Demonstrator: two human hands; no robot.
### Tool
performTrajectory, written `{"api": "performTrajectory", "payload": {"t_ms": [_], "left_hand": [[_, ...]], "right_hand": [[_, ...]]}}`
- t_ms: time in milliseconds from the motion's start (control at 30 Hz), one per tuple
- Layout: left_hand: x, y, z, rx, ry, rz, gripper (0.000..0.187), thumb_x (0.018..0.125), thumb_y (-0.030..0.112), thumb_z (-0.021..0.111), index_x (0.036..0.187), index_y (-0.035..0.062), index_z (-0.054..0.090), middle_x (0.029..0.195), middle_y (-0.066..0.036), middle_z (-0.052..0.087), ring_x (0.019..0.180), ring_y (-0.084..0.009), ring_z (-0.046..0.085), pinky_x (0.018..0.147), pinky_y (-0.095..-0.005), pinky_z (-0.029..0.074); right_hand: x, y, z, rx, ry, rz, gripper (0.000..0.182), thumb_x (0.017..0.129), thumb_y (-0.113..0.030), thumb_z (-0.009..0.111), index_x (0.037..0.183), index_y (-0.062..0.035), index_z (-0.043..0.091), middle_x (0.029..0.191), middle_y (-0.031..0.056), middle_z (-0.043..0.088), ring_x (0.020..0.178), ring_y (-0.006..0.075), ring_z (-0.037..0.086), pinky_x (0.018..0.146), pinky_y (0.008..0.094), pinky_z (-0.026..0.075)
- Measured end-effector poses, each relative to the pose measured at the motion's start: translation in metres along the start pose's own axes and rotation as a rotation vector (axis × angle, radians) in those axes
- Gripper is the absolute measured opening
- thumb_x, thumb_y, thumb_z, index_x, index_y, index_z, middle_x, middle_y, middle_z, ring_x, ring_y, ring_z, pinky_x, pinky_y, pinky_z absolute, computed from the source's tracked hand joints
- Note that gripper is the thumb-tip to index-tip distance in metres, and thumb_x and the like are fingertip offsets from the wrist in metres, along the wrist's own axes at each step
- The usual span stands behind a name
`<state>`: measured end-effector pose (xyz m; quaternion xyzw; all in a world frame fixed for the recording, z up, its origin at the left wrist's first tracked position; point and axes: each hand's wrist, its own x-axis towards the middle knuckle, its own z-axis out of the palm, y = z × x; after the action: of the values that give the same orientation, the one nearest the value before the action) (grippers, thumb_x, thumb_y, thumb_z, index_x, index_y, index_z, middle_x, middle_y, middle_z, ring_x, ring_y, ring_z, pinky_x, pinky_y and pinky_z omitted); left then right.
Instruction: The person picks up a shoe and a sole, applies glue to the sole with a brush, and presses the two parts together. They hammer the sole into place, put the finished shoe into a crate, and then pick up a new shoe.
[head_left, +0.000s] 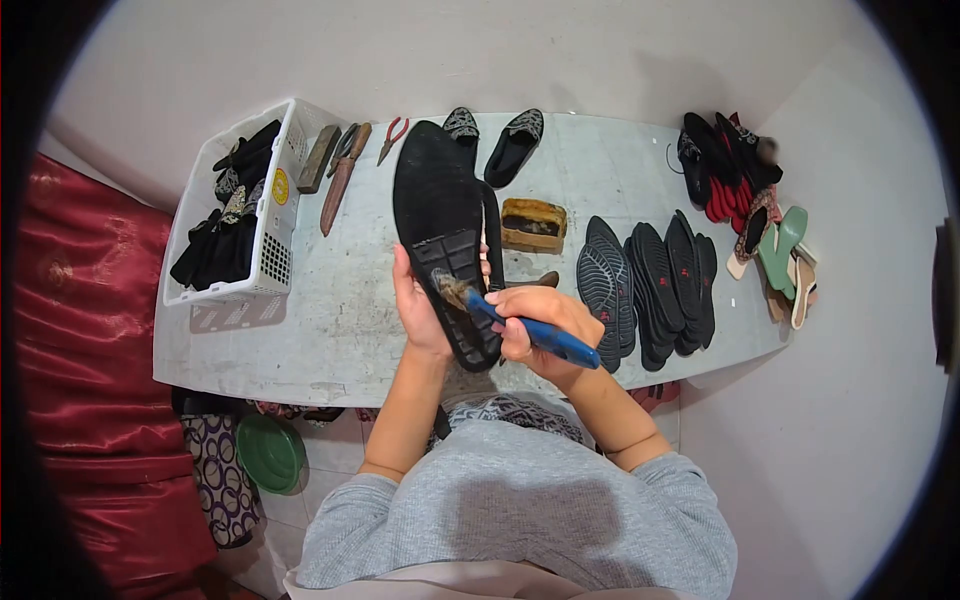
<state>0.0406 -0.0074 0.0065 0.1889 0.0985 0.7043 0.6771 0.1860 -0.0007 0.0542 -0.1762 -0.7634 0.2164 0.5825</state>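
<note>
My left hand [424, 318] is closed around a black shoe sole [434, 185], held up above the table with its grid-patterned heel end toward me. My right hand [555, 318] grips a paintbrush [548, 340] by its blue handle. The brush's brownish bristles touch the gridded heel area of the sole. Partly hidden behind that sole is a second narrow black piece [491, 215], perhaps another sole. Just beyond my hands, a yellowish-brown crusted box [533, 226] with a dark inside rests on the table.
Several black soles [655, 290] lie stacked at right. Two patterned flat shoes [517, 150] sit at the back. A white basket [280, 205] of shoes stands left, near pliers [394, 140] and a sheathed knife [345, 180]. More shoes [730, 160] and green sandals [783, 250] are far right.
</note>
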Motion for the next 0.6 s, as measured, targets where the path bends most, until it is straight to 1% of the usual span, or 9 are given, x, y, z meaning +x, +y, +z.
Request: {"api": "performTrajectory", "payload": {"t_ms": [100,167,233,333,433,500,533,567,600], "left_hand": [[-0.008,-0.009,0.017,-0.131,0.035,-0.013,0.067,0.092,0.057,0.026,0.113,-0.0002,0.054,0.101,-0.017,0.062,0.089,-0.0268,0.061,0.082,-0.0378,0.049],[-0.008,-0.013,0.012,-0.064,0.140,0.035,0.065,0.092,0.056,0.027,0.116,0.0025,0.053,0.103,-0.016,0.061,0.093,-0.0269,0.060,0.086,-0.0385,0.047],[-0.008,-0.012,0.013,-0.038,0.166,0.009,0.068,0.091,0.058,0.026,0.114,0.0010,0.054,0.100,-0.015,0.062,0.085,-0.0234,0.062,0.074,-0.0349,0.053],[-0.003,-0.008,-0.008,0.023,0.126,-0.026,0.069,0.091,0.059,0.026,0.111,-0.0003,0.056,0.097,-0.015,0.063,0.080,-0.0227,0.063,0.070,-0.0344,0.053],[-0.004,-0.003,-0.009,-0.075,0.068,-0.025,0.076,0.088,0.062,0.028,0.110,-0.0067,0.052,0.096,-0.019,0.060,0.085,-0.0284,0.059,0.077,-0.0373,0.050],[-0.004,-0.009,-0.012,-0.083,0.090,-0.045,0.077,0.088,0.063,0.028,0.110,-0.0066,0.052,0.096,-0.019,0.060,0.085,-0.0282,0.059,0.077,-0.0375,0.050],[-0.004,-0.009,-0.012,-0.079,0.041,-0.045,0.075,0.089,0.062,0.027,0.111,-0.0054,0.052,0.097,-0.019,0.060,0.086,-0.0274,0.059,0.078,-0.0382,0.050],[-0.003,-0.011,-0.011,-0.075,-0.009,-0.047,0.073,0.089,0.061,0.027,0.111,-0.0042,0.053,0.099,-0.018,0.060,0.086,-0.0267,0.060,0.079,-0.0388,0.050],[-0.005,-0.010,0.013,-0.059,0.164,0.013,0.068,0.091,0.059,0.025,0.110,0.0011,0.057,0.095,-0.016,0.063,0.079,-0.0228,0.064,0.069,-0.0342,0.054]], "right_hand": [[0.007,0.002,0.001,0.024,0.055,0.002,0.015,0.072,-0.002,0.067,0.085,-0.0015,0.061,0.079,0.0060,0.066,0.066,0.0198,0.065,0.058,0.0259,0.052],[0.010,0.007,0.002,-0.030,0.115,-0.051,0.016,0.072,-0.002,0.068,0.086,-0.0009,0.061,0.079,0.0063,0.066,0.067,0.0201,0.066,0.060,0.0263,0.052],[0.009,0.007,0.002,-0.049,0.097,-0.048,0.016,0.071,-0.002,0.067,0.086,-0.0010,0.061,0.079,0.0063,0.066,0.067,0.0197,0.065,0.059,0.0263,0.052],[-0.002,0.003,0.002,-0.092,-0.010,-0.119,0.017,0.069,-0.002,0.067,0.085,-0.0016,0.060,0.077,0.0060,0.065,0.064,0.0188,0.064,0.057,0.0257,0.051],[-0.006,-0.003,0.000,-0.092,-0.037,-0.131,0.017,0.068,-0.002,0.068,0.083,-0.0021,0.061,0.074,0.0056,0.064,0.061,0.0181,0.063,0.055,0.0251,0.050],[-0.006,0.004,-0.005,-0.016,-0.028,-0.063,0.015,0.069,-0.004,0.068,0.081,-0.0015,0.061,0.072,0.0065,0.064,0.060,0.0183,0.063,0.055,0.0256,0.050],[-0.004,0.005,-0.014,0.071,-0.030,0.081,0.013,0.070,-0.005,0.069,0.081,-0.0010,0.062,0.072,0.0074,0.064,0.061,0.0186,0.064,0.056,0.0261,0.051],[-0.001,0.005,-0.016,0.058,0.040,0.109,0.011,0.072,-0.005,0.068,0.081,-0.0010,0.062,0.073,0.0077,0.065,0.061,0.0189,0.064,0.056,0.0260,0.051],[0.002,0.002,-0.016,0.084,0.112,0.169,0.010,0.073,-0.005,0.067,0.081,-0.0012,0.062,0.074,0.0076,0.065,0.062,0.0188,0.064,0.057,0.0260,0.051]]}}
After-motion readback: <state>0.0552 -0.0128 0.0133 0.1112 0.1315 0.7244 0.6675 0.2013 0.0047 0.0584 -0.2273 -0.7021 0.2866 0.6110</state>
